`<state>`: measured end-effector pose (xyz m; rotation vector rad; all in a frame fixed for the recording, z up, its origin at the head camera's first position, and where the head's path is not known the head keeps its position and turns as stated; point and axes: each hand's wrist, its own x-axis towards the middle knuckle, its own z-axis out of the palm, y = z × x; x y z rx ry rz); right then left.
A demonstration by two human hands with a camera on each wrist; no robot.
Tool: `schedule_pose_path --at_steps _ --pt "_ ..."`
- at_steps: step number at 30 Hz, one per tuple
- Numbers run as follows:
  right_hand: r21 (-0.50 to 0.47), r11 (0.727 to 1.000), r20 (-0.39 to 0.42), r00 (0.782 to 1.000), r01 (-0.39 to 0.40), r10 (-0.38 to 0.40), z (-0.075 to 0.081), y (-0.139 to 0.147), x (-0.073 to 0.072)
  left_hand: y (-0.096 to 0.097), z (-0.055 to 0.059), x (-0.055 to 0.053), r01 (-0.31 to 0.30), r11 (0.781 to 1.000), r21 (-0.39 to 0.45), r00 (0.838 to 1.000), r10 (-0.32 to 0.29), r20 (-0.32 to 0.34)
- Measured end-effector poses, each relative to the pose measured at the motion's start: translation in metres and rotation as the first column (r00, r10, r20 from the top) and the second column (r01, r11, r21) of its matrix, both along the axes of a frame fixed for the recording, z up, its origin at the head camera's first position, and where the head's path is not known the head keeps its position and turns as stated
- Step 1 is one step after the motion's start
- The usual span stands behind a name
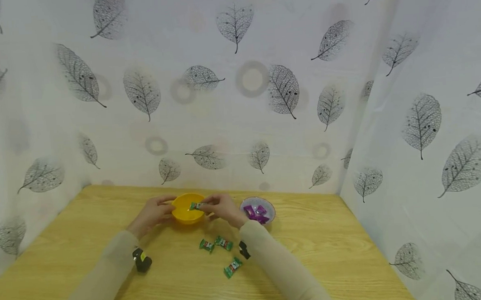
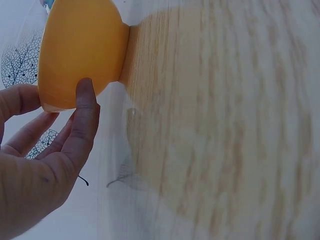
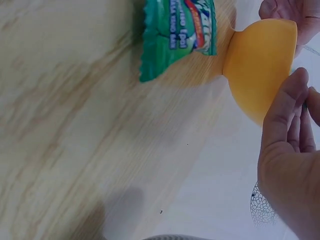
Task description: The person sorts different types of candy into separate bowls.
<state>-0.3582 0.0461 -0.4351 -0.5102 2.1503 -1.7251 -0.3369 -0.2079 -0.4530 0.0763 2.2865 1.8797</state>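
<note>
A yellow bowl (image 1: 185,217) stands on the table, and my left hand (image 1: 154,214) holds its left side. In the left wrist view, fingers of the left hand (image 2: 55,160) touch the outside of the bowl (image 2: 82,50) near its rim. My right hand (image 1: 224,209) pinches a green-wrapped candy (image 1: 195,206) over the bowl's mouth. From the right wrist, that hand (image 3: 290,135) is seen at the rim, its candy mostly hidden by the fingers. Three more green-wrapped candies (image 1: 223,243) lie on the table nearer to me, between the forearms.
A pale bowl (image 1: 272,214) with a dark rim stands right of my right hand and holds several purple-wrapped candies (image 1: 261,210). The wooden table (image 1: 327,254) meets leaf-patterned white sheeting (image 1: 222,114) at the back and sides. Black straps or devices (image 1: 142,260) sit at both wrists.
</note>
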Motion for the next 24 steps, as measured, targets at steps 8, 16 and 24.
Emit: schedule_pose_path --at_steps 8,16,24 --pt "0.010 0.997 -0.019 0.997 -0.077 0.077 0.000 0.003 -0.004 -0.001 0.002 0.001 0.002 1.000 -0.016 1.000 -0.002 -0.001" --pt "-0.011 0.989 -0.007 0.989 -0.147 0.147 0.003 0.010 -0.001 0.000 0.002 0.001 0.009 1.000 -0.024 1.000 -0.009 0.002" --pt "0.070 0.964 -0.038 0.965 -0.256 0.259 0.002 0.024 0.004 -0.001 0.001 -0.001 0.020 1.000 -0.006 1.000 -0.020 0.004"
